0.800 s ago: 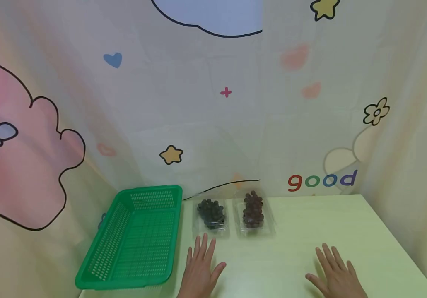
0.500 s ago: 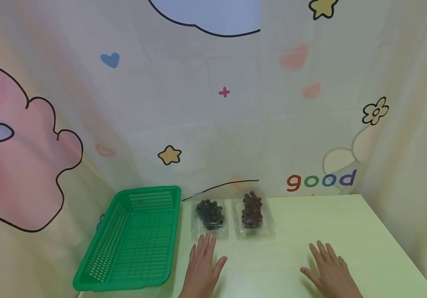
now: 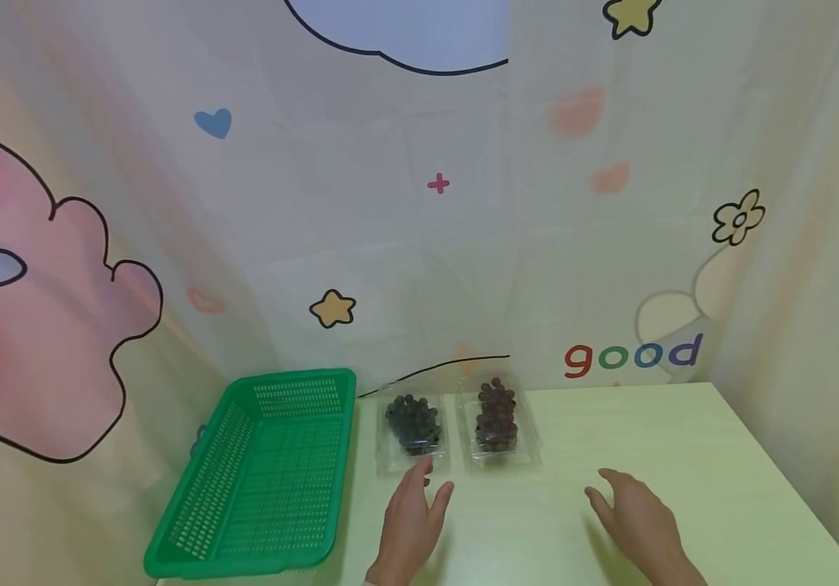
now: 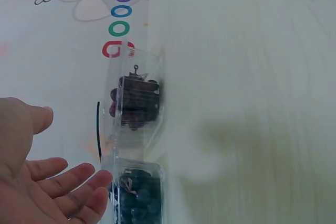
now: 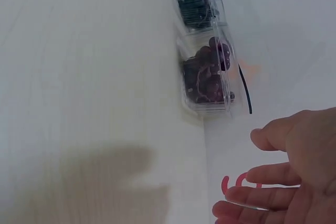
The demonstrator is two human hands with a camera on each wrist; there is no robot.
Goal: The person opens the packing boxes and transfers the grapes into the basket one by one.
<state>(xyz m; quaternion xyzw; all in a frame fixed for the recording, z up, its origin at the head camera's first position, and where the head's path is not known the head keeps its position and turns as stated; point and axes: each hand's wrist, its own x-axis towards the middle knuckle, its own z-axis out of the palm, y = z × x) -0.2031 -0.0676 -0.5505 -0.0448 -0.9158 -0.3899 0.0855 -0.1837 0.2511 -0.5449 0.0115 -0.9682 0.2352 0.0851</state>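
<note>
Two clear plastic boxes stand at the back of the table. The left box holds a bunch of dark, nearly black grapes [image 3: 413, 422]; in the right one is a bunch of reddish-purple grapes [image 3: 496, 413]. My left hand [image 3: 412, 521] hovers in front of the dark grapes' box, thumb apart from loosely bent fingers, holding nothing. Over the table's right part hangs my right hand [image 3: 637, 517], empty, its palm turned inward and its thumb spread. In the right wrist view the reddish grapes [image 5: 207, 74] lie beyond that hand's thumb.
A green plastic basket [image 3: 342, 472] with slotted sides stands left of the boxes. The pale table [image 3: 631, 423] meets a printed curtain [image 3: 390, 203] along its back edge, with more curtain at both sides.
Both hands have turned from palms down to palms facing inward, their fingers bending a little. My right hand has shifted slightly left. Boxes and basket stay where they were.
</note>
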